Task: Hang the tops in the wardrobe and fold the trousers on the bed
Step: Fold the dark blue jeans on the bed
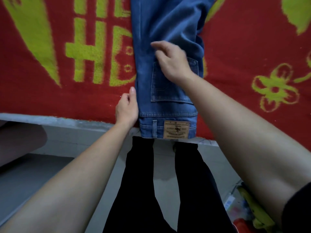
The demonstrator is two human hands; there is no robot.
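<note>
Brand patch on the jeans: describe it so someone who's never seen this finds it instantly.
Start at the red blanket; blue jeans lie lengthwise on it, waistband at the near edge. On that waistband, right of the belt loop and below the back pocket, sits the patch: the only tan rectangle on the denim.

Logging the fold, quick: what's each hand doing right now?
Left hand: curled at the edge of the jeans; grip cannot be told.
Right hand: open, over the jeans.
</note>
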